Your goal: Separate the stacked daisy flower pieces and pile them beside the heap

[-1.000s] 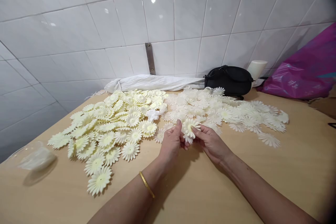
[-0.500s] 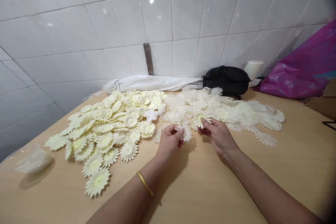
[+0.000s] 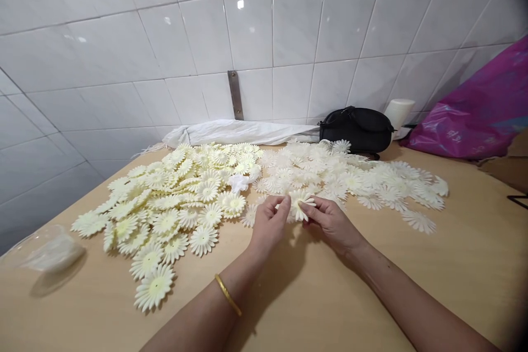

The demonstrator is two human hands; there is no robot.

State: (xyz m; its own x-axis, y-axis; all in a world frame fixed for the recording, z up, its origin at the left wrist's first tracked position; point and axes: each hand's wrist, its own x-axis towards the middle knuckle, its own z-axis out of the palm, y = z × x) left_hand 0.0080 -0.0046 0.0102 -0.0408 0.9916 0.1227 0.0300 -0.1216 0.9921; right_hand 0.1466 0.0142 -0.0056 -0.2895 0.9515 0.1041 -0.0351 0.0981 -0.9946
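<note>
Between my two hands is a pale yellow daisy-shaped artificial flower (image 3: 300, 204), held just above the table. My right hand (image 3: 332, 224) pinches its right side, with the thumb on top. At its left edge, my left hand (image 3: 269, 221) is closed, thumb against fingers; the white flower it grips is mostly hidden beneath the yellow one. A heap of pale yellow flowers (image 3: 165, 223) spreads to the left of my hands. Behind and to the right lies a flatter pile of whiter, thinner flowers (image 3: 388, 184).
A clear plastic bag (image 3: 53, 253) with white contents lies at the left edge. Along the tiled wall are a white cloth (image 3: 247, 131), a black case (image 3: 357, 131), a white bottle (image 3: 399, 114) and a magenta plastic bag (image 3: 466, 121). A crumpled white piece (image 3: 238, 182) sits between the piles.
My right hand has moved left with the yellow flower, bringing it over the white one in my left hand. The two flowers were apart before and now overlap.
</note>
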